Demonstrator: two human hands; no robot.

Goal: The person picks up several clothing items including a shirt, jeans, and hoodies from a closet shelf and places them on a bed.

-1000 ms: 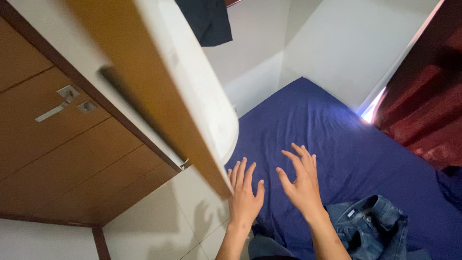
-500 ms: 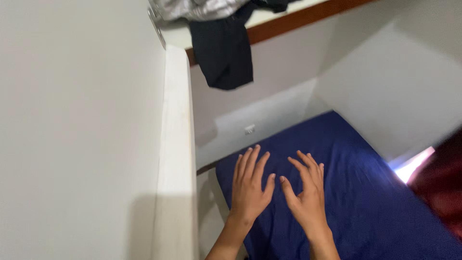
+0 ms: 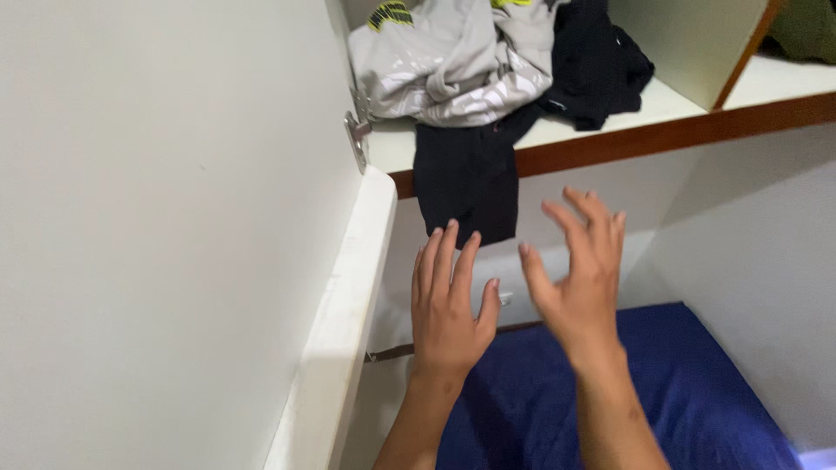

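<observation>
My left hand (image 3: 448, 306) and my right hand (image 3: 580, 275) are both raised with fingers spread, holding nothing. They hover just below a cupboard shelf (image 3: 610, 130) with a brown front edge. On that shelf lies a crumpled grey garment (image 3: 453, 61) with yellow and black trim, and beside it a black garment (image 3: 475, 174) that hangs down over the shelf edge, close above my left fingertips. More black cloth (image 3: 601, 61) is bunched on the shelf to the right.
The open white cupboard door (image 3: 174, 235) fills the left side, its edge (image 3: 340, 331) next to my left arm, with a metal hinge (image 3: 357, 135) at the top. A bed with a blue sheet (image 3: 688, 400) lies below. White walls stand behind.
The view has tilted up from the bed to the cupboard shelf. Both hands have risen toward the hanging black garment, still spread and holding nothing.
</observation>
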